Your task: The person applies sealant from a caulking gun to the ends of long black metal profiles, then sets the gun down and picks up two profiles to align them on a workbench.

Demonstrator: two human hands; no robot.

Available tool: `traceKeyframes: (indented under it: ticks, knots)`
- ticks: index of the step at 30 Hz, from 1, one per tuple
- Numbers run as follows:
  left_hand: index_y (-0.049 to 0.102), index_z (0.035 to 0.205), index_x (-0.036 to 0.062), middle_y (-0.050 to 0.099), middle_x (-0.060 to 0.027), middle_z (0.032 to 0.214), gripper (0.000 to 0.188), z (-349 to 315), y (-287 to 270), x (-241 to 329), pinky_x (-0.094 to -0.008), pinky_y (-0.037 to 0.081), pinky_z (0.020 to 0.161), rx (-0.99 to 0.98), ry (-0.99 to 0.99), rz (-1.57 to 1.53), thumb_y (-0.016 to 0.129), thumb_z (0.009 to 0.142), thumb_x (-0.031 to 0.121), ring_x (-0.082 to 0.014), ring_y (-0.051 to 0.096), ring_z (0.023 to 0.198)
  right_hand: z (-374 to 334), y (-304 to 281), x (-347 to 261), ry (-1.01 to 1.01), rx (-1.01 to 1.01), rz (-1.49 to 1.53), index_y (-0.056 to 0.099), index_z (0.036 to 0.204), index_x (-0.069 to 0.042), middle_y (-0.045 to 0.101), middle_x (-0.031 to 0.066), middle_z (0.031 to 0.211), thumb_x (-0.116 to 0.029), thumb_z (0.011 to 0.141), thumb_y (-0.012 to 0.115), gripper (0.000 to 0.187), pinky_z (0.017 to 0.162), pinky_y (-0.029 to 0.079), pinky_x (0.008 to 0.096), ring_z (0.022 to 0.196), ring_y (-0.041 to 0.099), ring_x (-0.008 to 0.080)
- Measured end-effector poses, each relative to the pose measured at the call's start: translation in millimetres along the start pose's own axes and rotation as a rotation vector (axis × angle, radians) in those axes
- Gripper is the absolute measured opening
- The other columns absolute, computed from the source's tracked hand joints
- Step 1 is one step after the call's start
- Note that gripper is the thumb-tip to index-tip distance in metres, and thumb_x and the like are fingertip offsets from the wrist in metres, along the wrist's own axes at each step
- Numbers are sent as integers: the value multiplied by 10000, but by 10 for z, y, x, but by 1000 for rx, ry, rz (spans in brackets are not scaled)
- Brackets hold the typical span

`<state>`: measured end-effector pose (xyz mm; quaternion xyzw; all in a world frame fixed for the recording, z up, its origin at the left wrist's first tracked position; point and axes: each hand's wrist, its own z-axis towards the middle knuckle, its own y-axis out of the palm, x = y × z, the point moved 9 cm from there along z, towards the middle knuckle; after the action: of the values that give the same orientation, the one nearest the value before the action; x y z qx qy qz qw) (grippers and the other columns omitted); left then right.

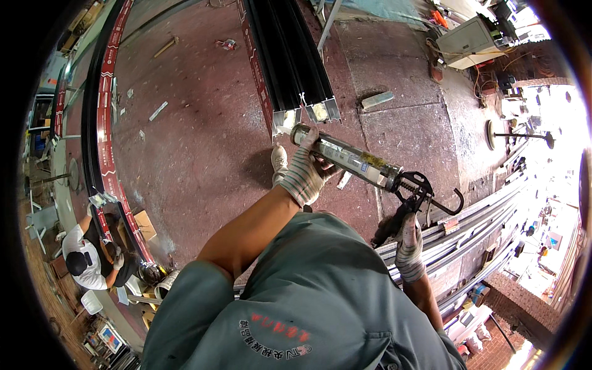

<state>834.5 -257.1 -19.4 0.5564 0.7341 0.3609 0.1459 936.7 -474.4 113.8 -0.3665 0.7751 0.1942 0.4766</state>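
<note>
I hold a caulking gun [357,161] across my front, its clear barrel slanting from upper left down to the right. My left hand [306,169], in a striped work glove, is wrapped round the barrel near its front end. Gloved as well, my right hand [409,246] grips the black handle, below the hooked rod. Just beyond the barrel's front end are the cut ends of dark aluminium profiles [290,55]. Pale material shows inside those ends. Whether the nozzle touches them is hidden.
Long profiles with red protective film [106,105] run along the left, where a co-worker [92,262] crouches at their end. Metal bars [468,225] lie stacked at the right. A grey cabinet [467,43] stands at the far right. Offcuts [377,100] lie on the reddish floor.
</note>
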Motion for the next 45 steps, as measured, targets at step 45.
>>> traceKeyframes:
  ticks: [45]
  knots:
    - [575, 1036, 140, 631, -40, 948, 497, 160, 213, -250, -410, 571, 791, -85, -111, -96, 799, 797, 514, -227, 649, 892, -144, -72, -155, -40, 1, -65, 623, 1119, 33, 706, 129, 914, -628, 964, 502, 690, 776, 525, 360, 832, 672, 224]
